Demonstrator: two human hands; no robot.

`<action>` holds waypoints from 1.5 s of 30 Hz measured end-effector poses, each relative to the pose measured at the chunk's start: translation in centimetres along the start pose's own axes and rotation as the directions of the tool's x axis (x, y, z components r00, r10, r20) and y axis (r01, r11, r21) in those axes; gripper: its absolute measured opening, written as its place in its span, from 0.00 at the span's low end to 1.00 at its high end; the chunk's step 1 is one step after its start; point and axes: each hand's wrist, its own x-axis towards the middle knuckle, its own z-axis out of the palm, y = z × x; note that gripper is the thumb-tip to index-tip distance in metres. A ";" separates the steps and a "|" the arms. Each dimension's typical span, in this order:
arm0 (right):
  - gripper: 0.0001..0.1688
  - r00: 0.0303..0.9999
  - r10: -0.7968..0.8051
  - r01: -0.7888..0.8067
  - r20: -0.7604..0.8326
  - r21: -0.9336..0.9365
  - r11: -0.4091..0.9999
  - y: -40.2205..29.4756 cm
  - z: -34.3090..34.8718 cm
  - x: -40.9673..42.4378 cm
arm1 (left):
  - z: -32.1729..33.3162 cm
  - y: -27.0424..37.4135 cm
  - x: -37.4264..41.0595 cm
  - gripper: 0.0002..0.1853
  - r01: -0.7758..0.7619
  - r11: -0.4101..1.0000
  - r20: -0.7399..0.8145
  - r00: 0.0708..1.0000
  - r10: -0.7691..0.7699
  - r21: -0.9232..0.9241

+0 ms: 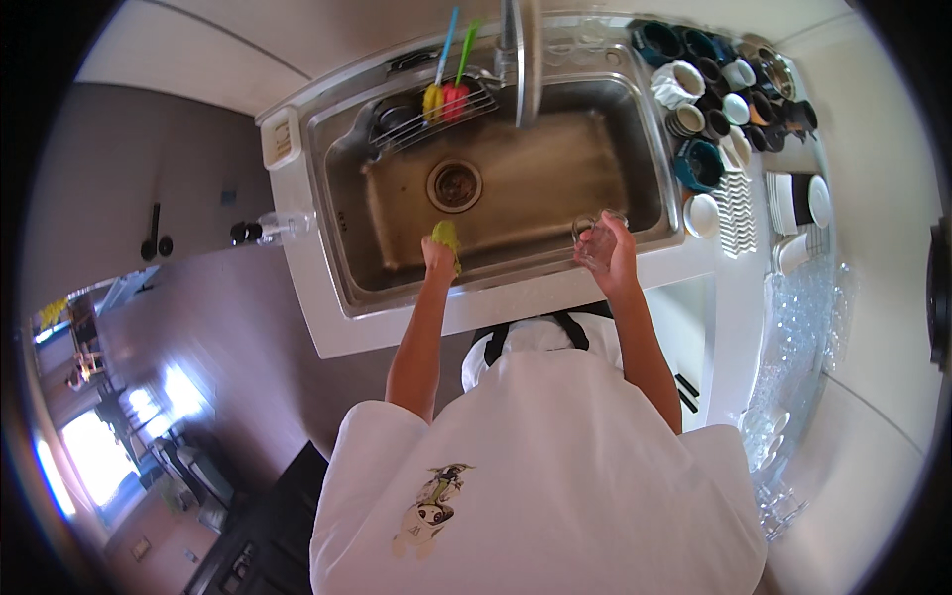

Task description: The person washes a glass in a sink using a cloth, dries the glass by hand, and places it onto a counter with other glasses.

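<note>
A steel sink basin (535,178) lies before me. Over its near left part, my left hand (439,256) is closed on a yellow-green sponge (446,235). My right hand (614,256) grips a clear glass mug (594,245) above the near right edge of the basin. The drain (454,186) is beyond my left hand. A wire rack (435,125) at the basin's back left bears a yellow and a red sponge head (455,103), with a blue and a green handle pointing up. The faucet (526,67) reaches over the basin from the back.
Dark and white cups (699,165) crowd the counter to the right, with stacked white plates (781,204) and many clear glasses (799,320) farther along. A white tray (281,138) sits at the sink's left corner. A clear bottle with a black top (286,224) is at the left counter edge.
</note>
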 end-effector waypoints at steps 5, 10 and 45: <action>0.21 0.957 0.199 -0.252 0.210 0.265 0.931 -2.7 -1.1 -1.6 | -2.3 -4.6 3.5 0.18 0.092 0.991 0.171 0.983 -0.074 -0.100; 0.23 0.974 -0.081 0.097 -0.211 0.066 0.993 -7.0 -5.7 -3.8 | -2.6 -6.4 5.0 0.11 -0.277 0.936 0.087 0.961 0.264 0.216; 0.27 0.719 -0.694 -0.148 0.023 -0.971 -0.185 -25.6 -49.5 -21.0 | 22.9 -5.4 -12.4 0.21 -0.477 -0.023 0.425 0.758 0.495 0.879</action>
